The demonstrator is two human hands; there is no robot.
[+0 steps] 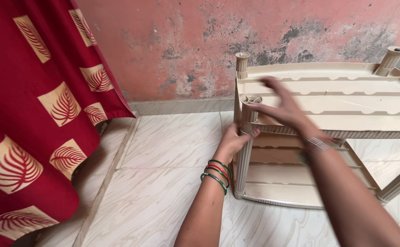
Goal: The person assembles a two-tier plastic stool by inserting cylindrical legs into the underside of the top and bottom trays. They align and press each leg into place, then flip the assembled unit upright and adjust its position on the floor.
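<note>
Beige plastic rack [328, 98] stands at three o'clock against the pink wall [200, 45]. Left hand [233, 142] clamps its front corner post [245, 146]; right hand [284, 107] hovers spread over the top shelf edge. Bare marble floor [163, 183] lies open toward the red curtain [30, 114] at nine o'clock.

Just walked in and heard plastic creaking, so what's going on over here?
A person is working on a beige plastic shelf rack that stands on the marble-patterned floor tiles by a weathered pink wall. The left hand, with green and red bangles at the wrist, grips the front corner post just under the top shelf. The right hand is spread flat over the top shelf near that corner, blurred. A red curtain with leaf prints hangs to the left.
</note>
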